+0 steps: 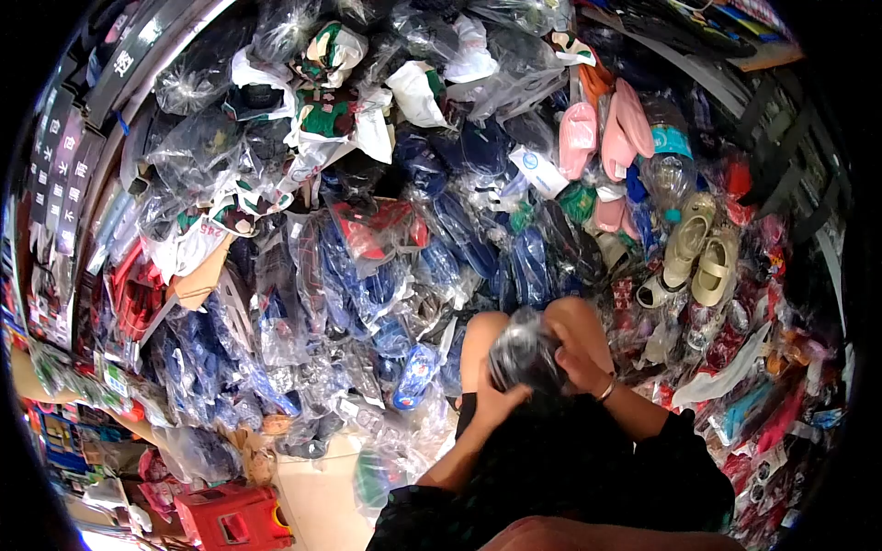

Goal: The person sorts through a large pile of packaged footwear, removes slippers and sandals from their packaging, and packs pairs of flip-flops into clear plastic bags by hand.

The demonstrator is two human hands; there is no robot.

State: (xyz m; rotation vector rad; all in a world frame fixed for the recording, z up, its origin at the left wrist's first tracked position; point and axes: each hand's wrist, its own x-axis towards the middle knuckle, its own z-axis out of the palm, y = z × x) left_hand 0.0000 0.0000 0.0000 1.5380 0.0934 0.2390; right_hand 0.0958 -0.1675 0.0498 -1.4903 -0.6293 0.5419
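A dark bundle in clear plastic wrap [525,351] is held over my lap, between my bare knees. It is blurred, and I cannot make out what is inside. My left hand [499,406] closes on its lower left side. On its right side, my right hand [581,365] grips it, with a thin band round the wrist. Just beyond my knees lie dark blue slippers in clear bags [530,266]. To the left of my left hand is a bright blue slipper [416,376] in plastic.
Bagged footwear is heaped all around me. Pink slippers [579,140], a plastic bottle with a blue label [670,147] and beige strap shoes [713,268] lie at the right. A red plastic stool [234,519] stands lower left, beside pale floor [317,491]. Another person's arm [41,378] shows far left.
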